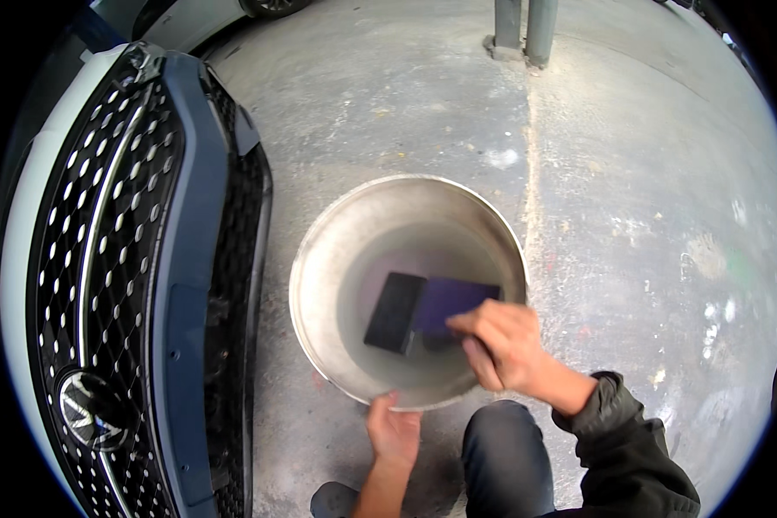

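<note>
We curl the right hand [508, 350], its hold unclear, at the purple sheet [445, 302] inside the bucket [318, 285], whose near rim the cupped left hand [394, 438] grips, where slipping could cause tipping.

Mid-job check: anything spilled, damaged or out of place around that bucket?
Nothing looks spilled or damaged at the bucket; the left hand is at its rim, the right hand over its right side. Only the floor looks off: pale blotches mar the grey, cause unclear.
</note>
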`<state>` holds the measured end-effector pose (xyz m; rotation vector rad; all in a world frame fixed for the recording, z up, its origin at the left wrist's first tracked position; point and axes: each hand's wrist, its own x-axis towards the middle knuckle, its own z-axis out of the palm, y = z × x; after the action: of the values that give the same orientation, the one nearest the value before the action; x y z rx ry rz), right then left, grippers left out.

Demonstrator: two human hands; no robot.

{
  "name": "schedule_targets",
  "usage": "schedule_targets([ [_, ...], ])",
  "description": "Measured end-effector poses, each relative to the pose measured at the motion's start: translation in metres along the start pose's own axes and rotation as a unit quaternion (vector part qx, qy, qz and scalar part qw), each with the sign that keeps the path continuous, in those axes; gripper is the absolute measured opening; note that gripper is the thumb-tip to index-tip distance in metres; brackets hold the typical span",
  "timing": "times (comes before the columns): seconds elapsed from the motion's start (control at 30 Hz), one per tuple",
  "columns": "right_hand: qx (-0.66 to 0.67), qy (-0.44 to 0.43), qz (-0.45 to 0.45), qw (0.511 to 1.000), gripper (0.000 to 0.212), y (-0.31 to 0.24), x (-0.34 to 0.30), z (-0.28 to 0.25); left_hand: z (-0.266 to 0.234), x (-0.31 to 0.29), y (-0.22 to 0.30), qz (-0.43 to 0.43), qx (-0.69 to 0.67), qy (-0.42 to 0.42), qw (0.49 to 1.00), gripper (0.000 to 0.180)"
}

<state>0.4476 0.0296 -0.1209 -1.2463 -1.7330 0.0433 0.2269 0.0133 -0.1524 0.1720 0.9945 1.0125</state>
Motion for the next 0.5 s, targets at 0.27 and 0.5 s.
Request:
schedule_targets([
  [0.27,-0.058,0.028,0.073,0.995,0.031,0.123,0.110,0.012,0.120,0.125,0.025,-0.011,0.038,-0.098,0.994,0.049],
  [0.5,-0.140,0.055,0.090,0.984,0.058,0.226,0.199,0.032,0.209,0.219,0.049,0.024,0.056,-0.047,0.997,0.082],
])
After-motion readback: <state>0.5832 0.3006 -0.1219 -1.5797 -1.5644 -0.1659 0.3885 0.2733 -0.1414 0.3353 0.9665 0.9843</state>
